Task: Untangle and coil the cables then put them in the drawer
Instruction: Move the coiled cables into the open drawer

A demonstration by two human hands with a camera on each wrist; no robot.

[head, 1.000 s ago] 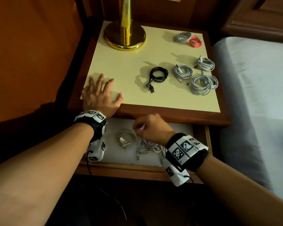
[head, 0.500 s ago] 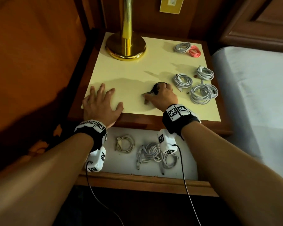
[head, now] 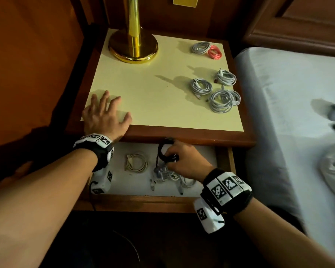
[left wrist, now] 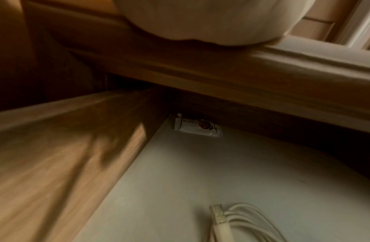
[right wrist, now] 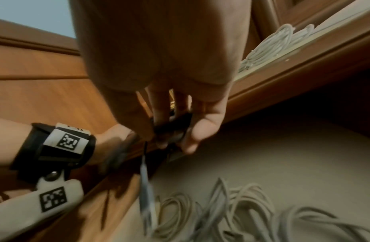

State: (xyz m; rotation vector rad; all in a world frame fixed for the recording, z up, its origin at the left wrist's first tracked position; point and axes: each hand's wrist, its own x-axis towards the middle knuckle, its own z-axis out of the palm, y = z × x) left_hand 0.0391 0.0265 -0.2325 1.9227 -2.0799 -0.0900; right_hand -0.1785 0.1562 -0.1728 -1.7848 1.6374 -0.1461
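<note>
My right hand (head: 179, 160) holds a coiled black cable (head: 162, 151) over the open drawer (head: 223, 161), fingers and thumb pinching its loops (right wrist: 171, 126); a plug end dangles below. In the drawer lie a cream coiled cable (head: 136, 163) at the left and a pile of white cables (head: 170, 176) under the right hand. My left hand (head: 104, 117) rests flat, fingers spread, on the nightstand top (head: 143, 93) at its front left corner. Several grey-white coils (head: 201, 87) and a red coil (head: 214, 52) lie on the top's right side.
A brass lamp base (head: 132, 48) stands at the back of the nightstand. A bed with a grey sheet (head: 288, 93) borders the right side. A wooden wall panel (head: 27, 64) closes the left. A small snack packet (left wrist: 197, 126) sits deep in the drawer's back corner.
My right hand picked the black cable off the nightstand top and brought it down over the drawer. The left hand stayed flat on the top.
</note>
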